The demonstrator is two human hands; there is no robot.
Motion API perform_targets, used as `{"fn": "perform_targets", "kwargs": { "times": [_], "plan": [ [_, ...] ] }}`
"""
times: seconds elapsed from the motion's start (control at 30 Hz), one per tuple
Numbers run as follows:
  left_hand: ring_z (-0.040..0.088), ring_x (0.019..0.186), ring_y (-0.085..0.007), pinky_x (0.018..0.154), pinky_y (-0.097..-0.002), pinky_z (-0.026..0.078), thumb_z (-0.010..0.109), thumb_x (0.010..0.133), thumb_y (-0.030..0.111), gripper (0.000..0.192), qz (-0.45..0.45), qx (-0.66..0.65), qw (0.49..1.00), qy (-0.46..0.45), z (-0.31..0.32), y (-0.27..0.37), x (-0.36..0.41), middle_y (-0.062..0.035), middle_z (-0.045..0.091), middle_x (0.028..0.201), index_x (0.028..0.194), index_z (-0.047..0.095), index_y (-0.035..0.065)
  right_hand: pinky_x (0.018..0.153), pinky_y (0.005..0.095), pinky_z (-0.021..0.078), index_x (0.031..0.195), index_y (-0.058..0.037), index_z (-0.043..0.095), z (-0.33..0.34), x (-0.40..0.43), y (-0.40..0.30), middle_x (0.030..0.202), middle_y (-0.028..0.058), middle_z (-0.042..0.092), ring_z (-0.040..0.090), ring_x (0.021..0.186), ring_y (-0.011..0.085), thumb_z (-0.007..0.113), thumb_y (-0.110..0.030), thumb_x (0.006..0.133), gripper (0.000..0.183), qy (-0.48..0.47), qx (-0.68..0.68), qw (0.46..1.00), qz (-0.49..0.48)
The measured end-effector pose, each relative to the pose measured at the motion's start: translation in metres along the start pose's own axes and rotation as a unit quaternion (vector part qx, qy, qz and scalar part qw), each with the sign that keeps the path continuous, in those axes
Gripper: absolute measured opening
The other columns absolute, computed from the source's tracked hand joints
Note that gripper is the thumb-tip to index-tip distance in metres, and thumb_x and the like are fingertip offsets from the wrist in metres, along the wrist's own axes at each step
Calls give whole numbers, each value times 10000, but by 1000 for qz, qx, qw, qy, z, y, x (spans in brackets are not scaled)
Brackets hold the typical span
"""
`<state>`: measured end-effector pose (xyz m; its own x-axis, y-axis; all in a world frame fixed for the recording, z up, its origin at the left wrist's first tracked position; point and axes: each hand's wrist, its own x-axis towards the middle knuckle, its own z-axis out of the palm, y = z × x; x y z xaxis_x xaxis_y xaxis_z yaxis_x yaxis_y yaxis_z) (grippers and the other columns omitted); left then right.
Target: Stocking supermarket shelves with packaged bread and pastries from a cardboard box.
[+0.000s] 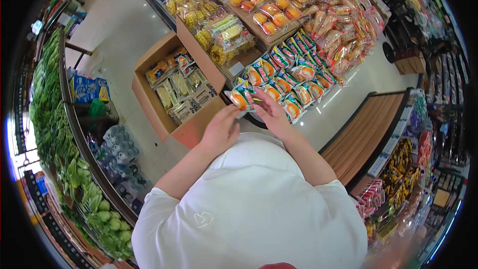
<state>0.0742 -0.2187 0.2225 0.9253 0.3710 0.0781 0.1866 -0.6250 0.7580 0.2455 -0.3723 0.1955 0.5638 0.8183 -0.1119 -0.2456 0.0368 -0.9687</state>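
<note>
A wrapped bun (241,98) in a green and white packet is between my hands, at the near left corner of the bread display. My left hand (221,127) has its fingertips on the packet's lower edge. From the other side, the thumb and fingers of my right hand (274,114) grip its right end. Rows of similar wrapped buns (304,97) lie just beyond my right hand. To the left stands an open cardboard box (194,134), with several packaged breads (181,86) inside it.
Bagged round buns (270,18), long wrapped breads (336,30) and yellow packaged pastries (194,5) fill the display ahead. A leafy vegetable stand (48,112) runs along the left, with bottled water packs (119,145) beside it. At right is a wooden-topped shelf (368,130).
</note>
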Motion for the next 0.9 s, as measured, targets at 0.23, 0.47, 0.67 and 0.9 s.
{"fn": "perform_targets", "kwargs": {
  "times": [0.23, 0.47, 0.67, 0.9],
  "plan": [
    [494, 1353, -392, 1122, -469, 438, 668, 913, 152, 480, 74, 18, 997, -28, 41, 31, -5, -204, 436, 1513, 1374, 582, 47, 682, 260, 527, 1206, -38, 697, -76, -3, -5, 997, 63, 710, 638, 714, 111, 692, -91, 976, 236, 97, -273, 957, -9],
    [492, 1358, -385, 1021, -445, 529, 670, 936, 163, 413, -79, -67, 995, -13, 85, 0, -36, -198, 404, 1533, 1334, 603, 78, 906, 346, 539, 1271, -84, 679, -148, 29, -1, 1159, 149, 707, 690, 1039, 247, 631, -1, 943, 342, 165, -465, 865, -91],
    [510, 1338, -368, 924, -409, 566, 675, 938, 166, 380, -92, -20, 995, 19, 70, -48, -47, -193, 450, 1499, 1302, 613, 76, 1134, 522, 399, 1412, -88, 566, -112, 29, -11, 1456, 207, 518, 470, 1362, 434, 646, -26, 889, 533, 79, -630, 738, -228],
    [549, 1271, -385, 975, -421, 531, 662, 939, 188, 377, -104, -19, 994, -8, 35, -157, -32, -197, 505, 1437, 1297, 622, 75, 1172, 565, 342, 1400, -84, 585, -89, 32, 16, 1548, 174, 453, 385, 1438, 469, 630, -38, 891, 512, 53, -663, 730, -155]
  ]
}}
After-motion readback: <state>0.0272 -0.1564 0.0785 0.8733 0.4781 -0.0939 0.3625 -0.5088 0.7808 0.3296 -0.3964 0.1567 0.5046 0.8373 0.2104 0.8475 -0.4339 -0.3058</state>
